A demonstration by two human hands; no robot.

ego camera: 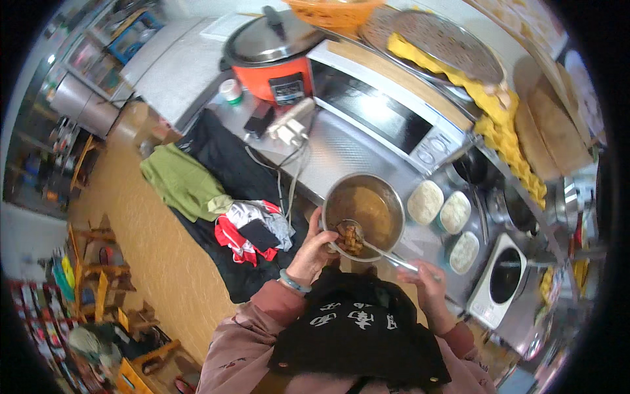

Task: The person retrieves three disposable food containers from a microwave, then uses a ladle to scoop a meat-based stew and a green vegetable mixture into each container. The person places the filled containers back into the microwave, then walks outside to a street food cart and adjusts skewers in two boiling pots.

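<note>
My left hand [315,246] grips the rim of a round stainless steel pot [399,221] on its left side, with the thumb over the edge. A brown liquid [366,204] covers the inside of the pot. In my right hand [425,280] is the metal handle of a spoon or ladle [386,253], which slants down into the pot. Its bowl holds brown chunks of food [350,240], close to my left thumb. Whether the pot rests on the counter edge or is held up, I cannot tell.
Three tubs of whitish grains or powder [425,202] stand right of the pot, before a white cooktop [497,280]. Behind are a microwave oven [374,103] and an orange rice cooker [270,74]. White cables [294,182] hang over the counter edge near clothes [187,182].
</note>
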